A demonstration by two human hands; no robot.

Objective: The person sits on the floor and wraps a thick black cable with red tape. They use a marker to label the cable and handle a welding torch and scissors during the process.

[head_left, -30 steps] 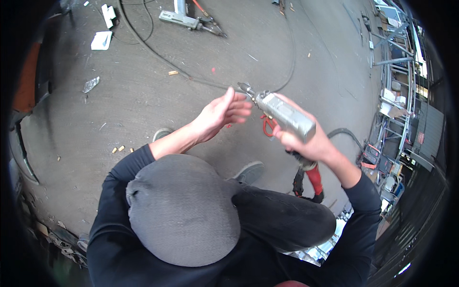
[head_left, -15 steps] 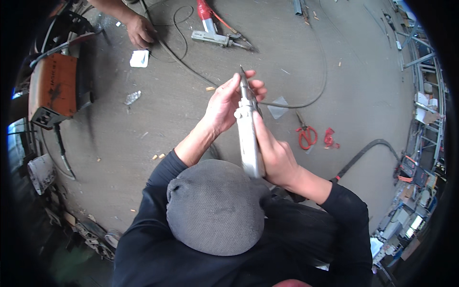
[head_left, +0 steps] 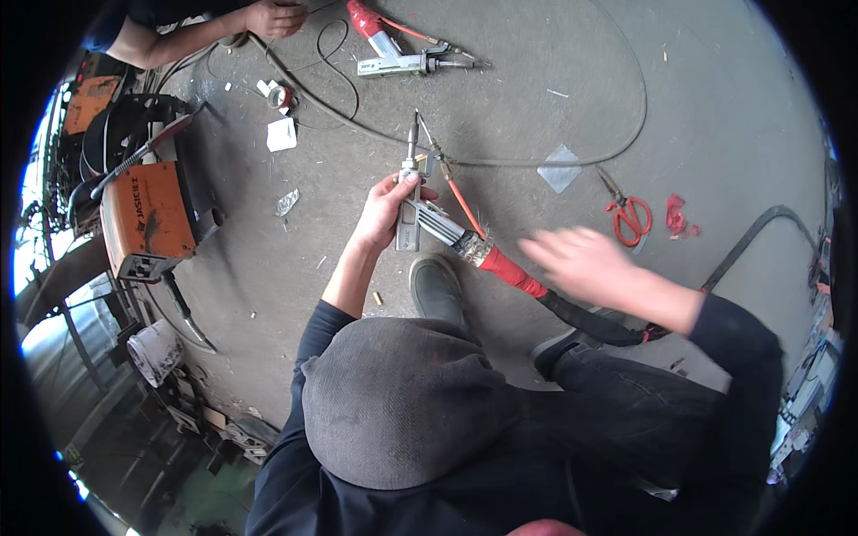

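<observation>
Left hand (head_left: 386, 207): fingers wrapped around the grey metal welding gun (head_left: 413, 201), held over the concrete floor (head_left: 733, 107) in front of the person's chest, nozzle pointing away.
Right hand (head_left: 581, 261): empty, fingers spread and blurred, well apart from the gun, out to the right.
Welding gun: silver body; a braided neck runs down-right into a red sleeve (head_left: 511, 270), then into a black hose (head_left: 590, 322).
Second gun (head_left: 402, 55): lies on the floor at the top, silver with a red grip.
Orange box (head_left: 147, 219): a machine at the left with a dark printed label along its top face; a second orange unit (head_left: 89, 103) stands behind it.
White paper scrap (head_left: 281, 134): squarish, on the floor near the top left.
Clear square sheet (head_left: 560, 168): flat on the floor, just beside the red-handled scissors (head_left: 628, 213).
Red scraps (head_left: 677, 216): just right of the scissors.
Another person's hand (head_left: 273, 16): at the top edge, resting on cables.
Shoe (head_left: 435, 288): dark, below the gun.
</observation>
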